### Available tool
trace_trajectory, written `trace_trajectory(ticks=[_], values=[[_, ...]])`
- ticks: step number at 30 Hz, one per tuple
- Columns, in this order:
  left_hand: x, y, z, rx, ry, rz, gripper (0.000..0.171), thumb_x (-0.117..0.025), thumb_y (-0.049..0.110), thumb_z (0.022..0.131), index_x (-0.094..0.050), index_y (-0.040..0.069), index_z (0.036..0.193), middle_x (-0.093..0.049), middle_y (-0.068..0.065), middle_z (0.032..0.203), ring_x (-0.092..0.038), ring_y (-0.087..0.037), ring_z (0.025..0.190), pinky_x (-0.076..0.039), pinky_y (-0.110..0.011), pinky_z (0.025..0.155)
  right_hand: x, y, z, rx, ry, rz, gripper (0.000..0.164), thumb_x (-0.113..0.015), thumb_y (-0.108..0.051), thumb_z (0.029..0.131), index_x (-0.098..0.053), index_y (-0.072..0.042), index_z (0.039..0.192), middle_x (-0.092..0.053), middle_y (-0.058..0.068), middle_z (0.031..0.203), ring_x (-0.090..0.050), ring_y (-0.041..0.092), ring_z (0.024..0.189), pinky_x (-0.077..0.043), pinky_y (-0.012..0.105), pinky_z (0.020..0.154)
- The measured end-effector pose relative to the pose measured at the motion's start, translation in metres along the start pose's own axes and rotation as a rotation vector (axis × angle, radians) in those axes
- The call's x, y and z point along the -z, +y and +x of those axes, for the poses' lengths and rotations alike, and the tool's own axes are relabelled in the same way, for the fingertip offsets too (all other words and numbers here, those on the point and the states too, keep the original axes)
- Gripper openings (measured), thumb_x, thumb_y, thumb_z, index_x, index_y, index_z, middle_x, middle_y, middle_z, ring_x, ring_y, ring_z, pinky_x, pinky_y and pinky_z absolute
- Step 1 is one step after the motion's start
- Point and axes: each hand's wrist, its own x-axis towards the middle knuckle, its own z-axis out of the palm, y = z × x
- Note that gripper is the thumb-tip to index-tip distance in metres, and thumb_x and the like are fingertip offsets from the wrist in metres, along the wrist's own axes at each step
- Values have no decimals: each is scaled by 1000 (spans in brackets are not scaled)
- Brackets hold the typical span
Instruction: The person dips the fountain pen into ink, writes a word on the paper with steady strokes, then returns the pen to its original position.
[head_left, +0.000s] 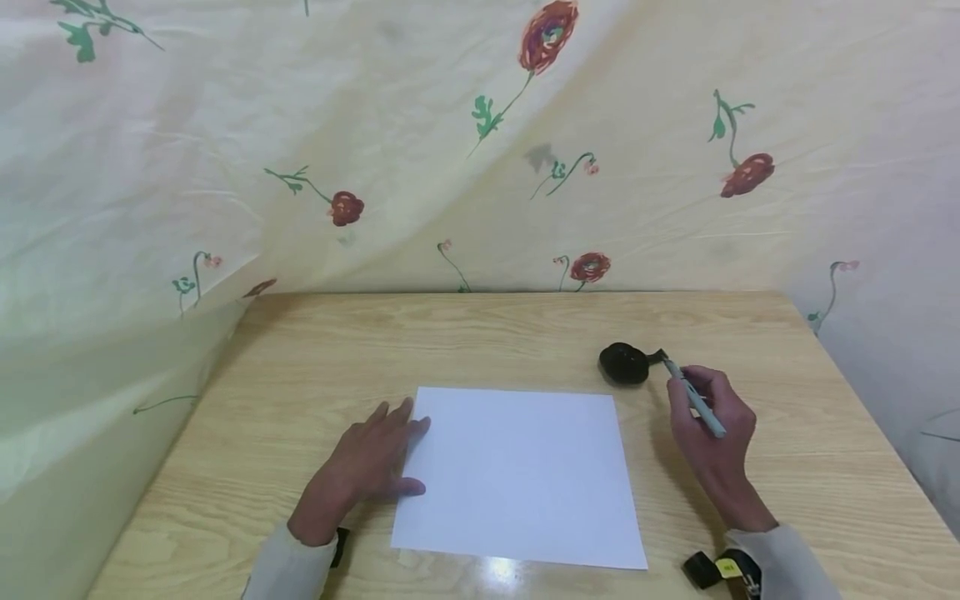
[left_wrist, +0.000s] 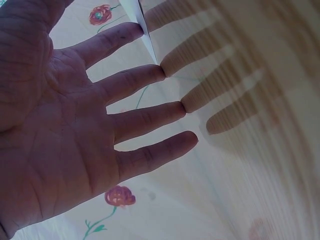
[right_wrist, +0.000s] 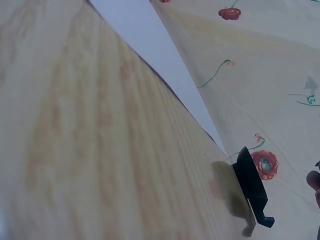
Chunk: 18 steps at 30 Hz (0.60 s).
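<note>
A plain white sheet of paper lies on the table. My left hand rests at its left edge, fingers spread, with the thumb and a fingertip over the paper. In the left wrist view the left hand shows its palm and straight fingers, fingertips meeting the tabletop. My right hand pinches a grey-blue pen beyond the sheet's right edge. The pen's tip is at the short bent stem of a rounded black object; contact cannot be told. Only fingertips of the right hand show in the right wrist view.
The wooden table reaches back to a flowered cloth that hangs behind it and at the left. A black strap device sits at the right wrist, close to the table's near side.
</note>
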Motion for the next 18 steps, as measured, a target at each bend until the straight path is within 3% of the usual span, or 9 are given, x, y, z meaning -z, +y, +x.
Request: trace_trajectory(ticks=[4, 10, 18], values=[[0, 0, 1, 2, -5, 1, 87, -84, 46, 76, -48, 16, 149, -31, -17, 160, -28, -46, 143, -38, -63, 101, -2, 0, 2, 69, 3, 45, 21, -65, -3, 87, -77, 0, 103, -76, 13, 90, -60, -15, 78, -41, 5, 67], [4, 1, 1, 0, -10, -2, 87, -85, 46, 76, -48, 16, 149, -31, -18, 159, -28, -47, 143, -38, -64, 100, -6, 0, 5, 106, 4, 90, 15, -71, 0, 80, -79, -2, 93, -75, 13, 81, -59, -10, 70, -42, 6, 66], [4, 1, -1, 8, -15, -26, 87, -86, 44, 75, -49, 16, 148, -30, -18, 160, -27, -47, 143, -37, -66, 100, -12, 3, 10, 79, -153, 29, 7, -75, -3, 81, -78, -6, 86, -74, 6, 75, -55, -9, 59, -39, 8, 58]])
